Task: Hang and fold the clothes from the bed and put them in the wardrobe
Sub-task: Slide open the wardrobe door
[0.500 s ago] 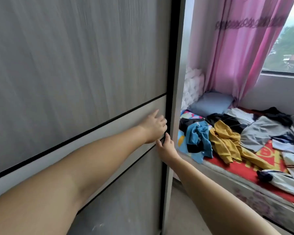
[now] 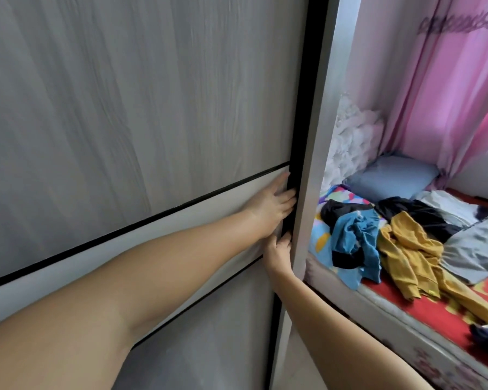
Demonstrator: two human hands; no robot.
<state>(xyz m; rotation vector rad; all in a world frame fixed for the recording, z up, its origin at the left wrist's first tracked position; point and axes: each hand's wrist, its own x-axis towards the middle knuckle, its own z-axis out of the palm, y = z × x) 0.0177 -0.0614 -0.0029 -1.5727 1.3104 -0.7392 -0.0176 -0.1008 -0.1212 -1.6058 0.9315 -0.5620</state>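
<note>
Two hands, left hand [image 2: 269, 205] and right hand [image 2: 278, 253], seemingly grip one wardrobe door [image 2: 141, 114].

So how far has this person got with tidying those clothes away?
Barely started. Nothing looks hung or folded: the blue garment, the mustard garment and the grey one lie crumpled on the bed. In hand: the left hand and right hand are at the edge of the wardrobe door, apparently to slide it open. All sorting remains.

Left hand [image 2: 271, 206]: bare, no ring, no glove.
Right hand [image 2: 279, 253]: bare, unadorned.
Forearms: both uncovered, no sleeve in view, no watch or band at either wrist.
Nails: short, unpainted.
</note>
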